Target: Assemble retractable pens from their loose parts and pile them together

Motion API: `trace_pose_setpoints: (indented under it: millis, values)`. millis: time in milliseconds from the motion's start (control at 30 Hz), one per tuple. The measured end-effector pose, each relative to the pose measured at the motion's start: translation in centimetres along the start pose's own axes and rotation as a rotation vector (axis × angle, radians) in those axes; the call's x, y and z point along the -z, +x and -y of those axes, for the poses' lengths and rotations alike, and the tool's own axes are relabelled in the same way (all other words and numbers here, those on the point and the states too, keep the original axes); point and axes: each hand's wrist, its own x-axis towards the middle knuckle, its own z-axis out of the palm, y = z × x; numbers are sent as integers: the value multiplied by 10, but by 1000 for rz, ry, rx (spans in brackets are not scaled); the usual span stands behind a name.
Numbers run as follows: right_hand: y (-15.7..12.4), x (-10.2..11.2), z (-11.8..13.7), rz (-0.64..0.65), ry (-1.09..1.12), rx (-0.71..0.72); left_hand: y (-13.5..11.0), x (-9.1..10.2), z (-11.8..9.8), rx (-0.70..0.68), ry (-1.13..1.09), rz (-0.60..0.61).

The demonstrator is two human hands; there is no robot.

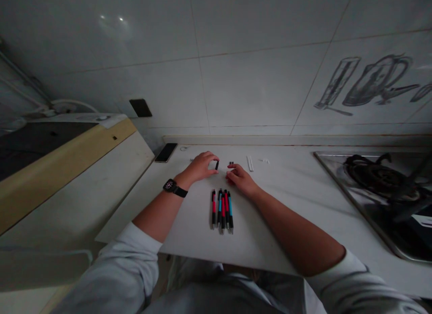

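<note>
My left hand (203, 166) pinches a small black pen part (217, 165) upright between thumb and fingertips, just above the white counter. To its right, my right hand (242, 179) has its fingers loosely bent and slightly apart, with nothing visible in them. Its index fingertip is close to some small black pieces (231, 162) lying behind it. Nearer to me lie several click pens in a row: a red and black pen (213, 208) on the left, and beside it a close group with a blue and black pen (230, 210) at its right edge.
Thin white sticks (249, 163) and small clear or white bits (265, 161) lie right of my hands. A phone (166, 152) and a small ring-shaped item (183, 148) are at the back left. A gas stove (357, 192) stands right; a white cabinet-like box (84, 179) stands left.
</note>
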Motion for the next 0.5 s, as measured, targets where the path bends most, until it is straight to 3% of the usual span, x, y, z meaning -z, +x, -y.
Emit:
trace_pose_setpoints:
  millis: [200, 500]
  values:
    - [1, 1, -1, 29, -7, -13, 13, -8, 49, 53, 5, 10]
    - [1, 1, -3, 47, -24, -8, 21, -28, 76, 79, 17, 107]
